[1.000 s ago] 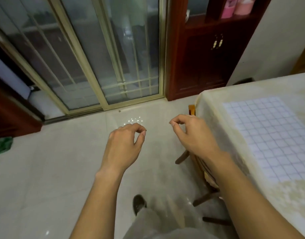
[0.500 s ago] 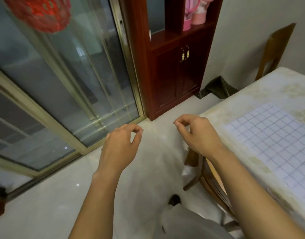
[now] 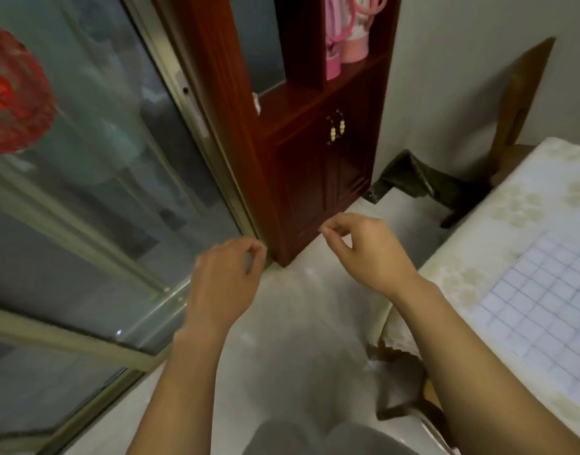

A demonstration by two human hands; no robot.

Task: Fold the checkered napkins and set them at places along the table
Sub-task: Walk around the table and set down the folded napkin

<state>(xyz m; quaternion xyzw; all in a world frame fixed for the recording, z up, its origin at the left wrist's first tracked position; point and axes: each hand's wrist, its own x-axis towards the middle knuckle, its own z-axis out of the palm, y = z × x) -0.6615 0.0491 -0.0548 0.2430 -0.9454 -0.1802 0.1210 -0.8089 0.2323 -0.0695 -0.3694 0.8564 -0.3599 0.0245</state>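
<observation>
Right hand [image 3: 367, 254] nearer cabinet [image 3: 298, 152], clear of napkin [image 3: 544, 310]

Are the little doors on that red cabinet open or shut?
Shut: both cabinet doors lie flush with the front, their handles side by side.

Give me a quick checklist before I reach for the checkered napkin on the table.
1. Left hand free: ok, curled, holding nothing.
2. Right hand free: ok, holding nothing.
3. Checkered napkin in view: ok, flat on the table.
4. Napkin folded: cannot tell, part out of frame.
5. Hands over the table: not ok, both above the floor.
</observation>
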